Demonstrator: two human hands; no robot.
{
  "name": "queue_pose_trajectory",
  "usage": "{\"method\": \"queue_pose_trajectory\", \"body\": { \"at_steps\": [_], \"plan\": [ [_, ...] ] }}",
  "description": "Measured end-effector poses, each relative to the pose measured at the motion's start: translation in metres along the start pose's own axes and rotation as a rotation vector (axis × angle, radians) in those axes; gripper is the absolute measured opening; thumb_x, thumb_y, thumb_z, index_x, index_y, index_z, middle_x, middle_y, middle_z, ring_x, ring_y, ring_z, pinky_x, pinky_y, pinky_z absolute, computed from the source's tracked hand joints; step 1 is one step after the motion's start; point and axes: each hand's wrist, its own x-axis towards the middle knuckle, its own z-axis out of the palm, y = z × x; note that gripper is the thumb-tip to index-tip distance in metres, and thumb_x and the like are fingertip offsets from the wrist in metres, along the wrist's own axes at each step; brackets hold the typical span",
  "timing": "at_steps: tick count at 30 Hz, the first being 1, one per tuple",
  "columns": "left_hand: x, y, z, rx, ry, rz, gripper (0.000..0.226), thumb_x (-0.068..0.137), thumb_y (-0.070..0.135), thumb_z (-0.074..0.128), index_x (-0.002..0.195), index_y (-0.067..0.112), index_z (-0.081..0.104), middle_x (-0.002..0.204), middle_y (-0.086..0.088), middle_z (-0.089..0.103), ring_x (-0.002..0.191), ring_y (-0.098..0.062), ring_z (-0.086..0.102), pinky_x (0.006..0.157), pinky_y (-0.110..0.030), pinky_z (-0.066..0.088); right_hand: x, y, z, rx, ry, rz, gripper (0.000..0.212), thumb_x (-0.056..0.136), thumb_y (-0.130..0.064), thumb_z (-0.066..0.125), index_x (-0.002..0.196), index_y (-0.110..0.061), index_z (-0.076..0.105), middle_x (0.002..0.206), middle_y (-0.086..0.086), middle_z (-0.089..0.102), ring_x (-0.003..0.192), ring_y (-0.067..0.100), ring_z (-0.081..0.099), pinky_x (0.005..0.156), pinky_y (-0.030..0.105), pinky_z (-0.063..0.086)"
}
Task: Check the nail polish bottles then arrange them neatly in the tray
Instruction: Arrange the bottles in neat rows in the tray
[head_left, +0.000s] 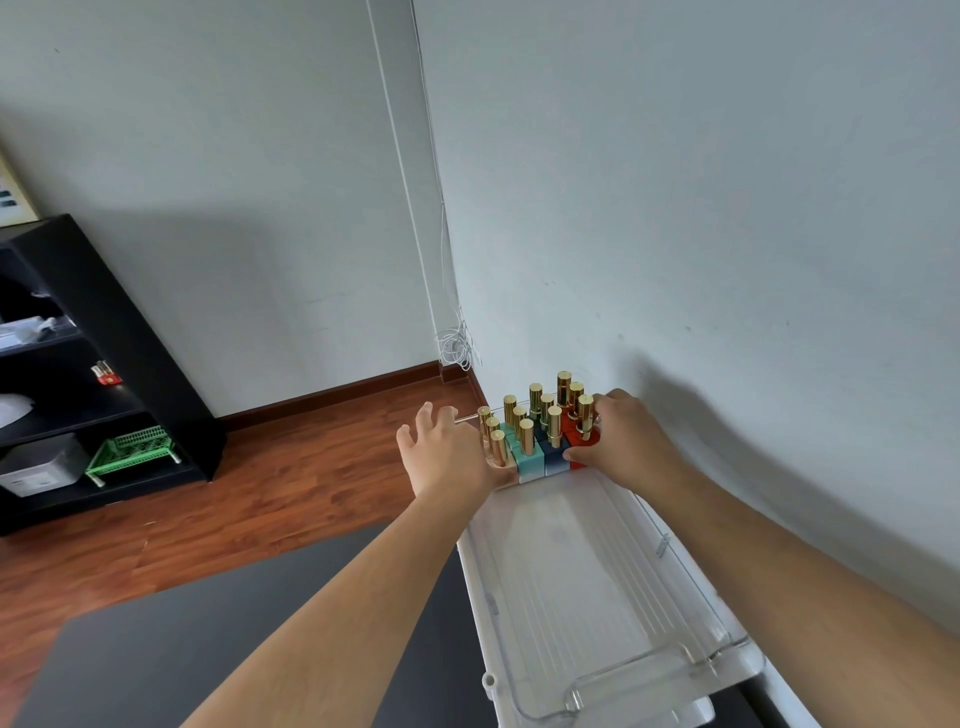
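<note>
Pale walls meet in a corner, w/ wood floor below and a dark table carrying a long clear tray. All positions ref. the tray. Nail polish bottles stand packed at the tray's far end, upright, gold caps up, approx. 12 caps visible; exact count uncertain due to overlap. Bodies by colour, left to right: peach, teal, navy, red, apparently 3 per colour. Near portion of tray holds nothing. Left hand sits at the tray's far-left edge, fingers spread and loose, touching the peach bottles' side; not gripping anything. Right hand sits at the far-right edge, thumb and fingers curled against the red bottles; whether it pinches one bottle or only presses the group: cannot tell. Step in hand, judged: squaring up the block, late in the task. Next move likely calls for light inward pressure from both sides, w/o tipping the tall caps.
</note>
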Motion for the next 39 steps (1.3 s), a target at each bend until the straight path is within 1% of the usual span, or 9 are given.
{"method": "queue_pose_trajectory", "body": {
  "at_steps": [6, 9, 14, 18, 23, 27, 30, 34, 39],
  "plan": [
    [-0.001, -0.002, -0.002, 0.017, -0.026, -0.001, 0.065, 0.063, 0.077, 0.061, 0.106, 0.029, 0.068, 0.147, 0.000, 0.038, 0.142, -0.026, 0.015, 0.111, -0.050, 0.017, -0.001, 0.001, -0.002, 0.016, -0.011, -0.008, 0.048, 0.067, -0.035, 0.078, 0.099, -0.008, 0.056, 0.103, 0.011, 0.056, 0.095, 0.027, 0.052, 0.074, 0.035, 0.043],
    [-0.001, -0.002, -0.003, 0.041, -0.028, 0.013, 0.060, 0.065, 0.074, 0.063, 0.103, 0.029, 0.069, 0.146, 0.001, 0.039, 0.142, -0.026, 0.015, 0.111, -0.050, 0.016, -0.001, 0.002, -0.003, 0.005, -0.015, -0.018, 0.044, 0.068, -0.032, 0.079, 0.096, -0.008, 0.056, 0.102, 0.011, 0.055, 0.092, 0.026, 0.052, 0.070, 0.033, 0.041],
    [-0.002, 0.001, -0.003, 0.000, -0.005, -0.006, 0.058, 0.067, 0.071, 0.064, 0.104, 0.026, 0.069, 0.146, 0.001, 0.040, 0.142, -0.025, 0.016, 0.111, -0.047, 0.018, 0.000, 0.002, -0.005, -0.030, -0.021, -0.030, 0.044, 0.069, -0.029, 0.078, 0.101, -0.007, 0.058, 0.105, 0.012, 0.056, 0.095, 0.027, 0.053, 0.078, 0.037, 0.047],
    [-0.004, 0.002, -0.002, 0.006, 0.001, -0.017, 0.062, 0.065, 0.074, 0.062, 0.104, 0.026, 0.069, 0.146, 0.001, 0.040, 0.142, -0.025, 0.017, 0.110, -0.048, 0.018, 0.000, 0.002, -0.004, -0.067, -0.014, -0.037, 0.044, 0.070, -0.031, 0.077, 0.102, -0.008, 0.058, 0.105, 0.012, 0.057, 0.096, 0.026, 0.053, 0.080, 0.039, 0.048],
    [-0.005, 0.006, -0.003, 0.037, 0.011, -0.024, 0.072, 0.062, 0.081, 0.057, 0.105, 0.024, 0.068, 0.146, -0.001, 0.040, 0.142, -0.026, 0.016, 0.110, -0.050, 0.018, 0.000, 0.003, -0.002, -0.054, 0.019, -0.027, 0.047, 0.067, -0.041, 0.077, 0.097, -0.010, 0.057, 0.101, 0.009, 0.058, 0.095, 0.026, 0.051, 0.075, 0.034, 0.042],
    [-0.003, 0.010, -0.003, 0.033, 0.005, -0.033, 0.073, 0.062, 0.080, 0.058, 0.106, 0.022, 0.067, 0.146, -0.002, 0.040, 0.142, -0.027, 0.016, 0.111, -0.050, 0.017, 0.000, 0.000, 0.001, -0.083, 0.021, -0.018, 0.054, 0.068, -0.046, 0.075, 0.105, -0.011, 0.055, 0.104, 0.008, 0.058, 0.099, 0.024, 0.051, 0.080, 0.035, 0.045],
    [-0.004, 0.010, -0.003, 0.033, -0.004, -0.043, 0.074, 0.062, 0.080, 0.058, 0.107, 0.022, 0.067, 0.146, -0.003, 0.040, 0.142, -0.027, 0.016, 0.110, -0.050, 0.018, -0.002, 0.000, 0.001, -0.068, 0.023, -0.012, 0.054, 0.069, -0.045, 0.075, 0.106, -0.011, 0.054, 0.105, 0.008, 0.057, 0.099, 0.024, 0.051, 0.079, 0.034, 0.045],
    [-0.004, 0.007, -0.004, 0.046, -0.014, -0.030, 0.074, 0.062, 0.080, 0.057, 0.107, 0.022, 0.066, 0.146, -0.003, 0.040, 0.142, -0.027, 0.017, 0.110, -0.050, 0.018, -0.002, 0.003, -0.003, -0.053, 0.009, -0.032, 0.044, 0.071, -0.037, 0.075, 0.099, -0.009, 0.056, 0.102, 0.010, 0.056, 0.097, 0.025, 0.052, 0.075, 0.034, 0.043],
    [-0.001, 0.004, -0.005, 0.027, -0.021, -0.007, 0.068, 0.064, 0.076, 0.061, 0.106, 0.024, 0.067, 0.146, -0.001, 0.039, 0.142, -0.026, 0.016, 0.110, -0.049, 0.018, 0.001, 0.005, -0.008, -0.062, -0.028, -0.061, 0.038, 0.072, -0.029, 0.076, 0.100, -0.007, 0.061, 0.106, 0.011, 0.058, 0.097, 0.026, 0.053, 0.080, 0.037, 0.047]
  ]
}}
